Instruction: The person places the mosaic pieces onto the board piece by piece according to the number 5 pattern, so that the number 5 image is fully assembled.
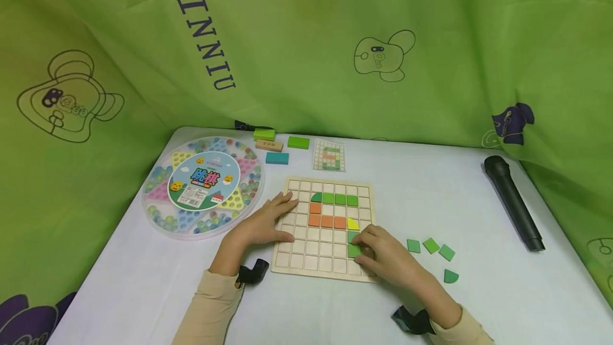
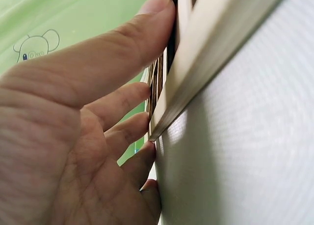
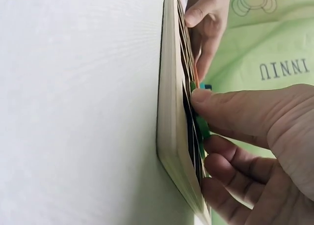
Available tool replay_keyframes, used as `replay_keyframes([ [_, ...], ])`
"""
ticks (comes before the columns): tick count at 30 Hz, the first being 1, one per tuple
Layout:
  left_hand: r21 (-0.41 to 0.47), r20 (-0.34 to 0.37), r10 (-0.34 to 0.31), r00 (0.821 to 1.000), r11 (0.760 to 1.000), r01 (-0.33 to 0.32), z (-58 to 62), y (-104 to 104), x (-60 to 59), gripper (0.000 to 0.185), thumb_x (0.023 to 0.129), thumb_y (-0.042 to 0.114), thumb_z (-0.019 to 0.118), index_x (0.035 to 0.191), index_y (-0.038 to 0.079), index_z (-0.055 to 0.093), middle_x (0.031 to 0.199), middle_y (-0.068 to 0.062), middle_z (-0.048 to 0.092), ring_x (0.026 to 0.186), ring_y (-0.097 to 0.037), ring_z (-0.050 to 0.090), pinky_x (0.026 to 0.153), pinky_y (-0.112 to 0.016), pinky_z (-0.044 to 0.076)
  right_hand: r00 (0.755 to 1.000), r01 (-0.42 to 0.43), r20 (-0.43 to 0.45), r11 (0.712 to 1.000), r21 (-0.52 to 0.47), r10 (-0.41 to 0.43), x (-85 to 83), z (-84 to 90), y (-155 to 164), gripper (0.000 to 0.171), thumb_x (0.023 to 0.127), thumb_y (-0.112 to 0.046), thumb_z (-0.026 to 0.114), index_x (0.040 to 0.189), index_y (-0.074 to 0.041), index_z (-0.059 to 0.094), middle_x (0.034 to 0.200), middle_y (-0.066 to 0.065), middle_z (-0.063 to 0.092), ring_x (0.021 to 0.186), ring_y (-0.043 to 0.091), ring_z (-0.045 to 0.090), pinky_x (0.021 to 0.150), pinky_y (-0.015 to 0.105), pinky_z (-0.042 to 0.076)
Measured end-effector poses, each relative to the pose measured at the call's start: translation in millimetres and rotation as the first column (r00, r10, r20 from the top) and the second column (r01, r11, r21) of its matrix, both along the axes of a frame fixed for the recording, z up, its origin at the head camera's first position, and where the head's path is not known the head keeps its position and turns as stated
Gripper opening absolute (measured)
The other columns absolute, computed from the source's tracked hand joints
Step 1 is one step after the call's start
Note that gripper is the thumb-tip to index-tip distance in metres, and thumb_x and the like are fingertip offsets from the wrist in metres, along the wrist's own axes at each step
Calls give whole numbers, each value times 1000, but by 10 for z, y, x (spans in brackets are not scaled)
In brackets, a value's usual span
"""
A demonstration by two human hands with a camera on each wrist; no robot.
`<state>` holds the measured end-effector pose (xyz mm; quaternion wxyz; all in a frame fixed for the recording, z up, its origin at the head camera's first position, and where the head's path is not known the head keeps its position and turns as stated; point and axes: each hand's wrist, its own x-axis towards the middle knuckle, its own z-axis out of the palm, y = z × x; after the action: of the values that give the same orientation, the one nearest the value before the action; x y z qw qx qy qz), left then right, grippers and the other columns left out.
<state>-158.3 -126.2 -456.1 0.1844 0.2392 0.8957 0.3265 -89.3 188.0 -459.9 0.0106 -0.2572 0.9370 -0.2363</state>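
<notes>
Bare table (image 1: 479,292) right of the grid board (image 1: 313,265) — only loose green tiles (image 1: 431,246) and a microphone (image 1: 513,202) there.

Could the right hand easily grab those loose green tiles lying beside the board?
Probably yes. The loose green tiles lie on bare table just to the right of the right hand, with nothing between them, though its fingers now press a green piece into the board.
</notes>
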Motion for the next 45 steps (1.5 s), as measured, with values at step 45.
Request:
replay_keyframes([
  [45, 5, 16, 12, 1000, 1000, -12, -23, 2, -10, 87, 77, 34, 78, 149, 16, 33, 160, -6, 14, 147, -30, 3, 117, -55, 10, 956, 256, -107, 955, -153, -273, 631, -11, 1262, 37, 67, 0, 80, 97, -17, 68, 90, -12, 61, 80, -5, 53, 69, 4, 40],
])
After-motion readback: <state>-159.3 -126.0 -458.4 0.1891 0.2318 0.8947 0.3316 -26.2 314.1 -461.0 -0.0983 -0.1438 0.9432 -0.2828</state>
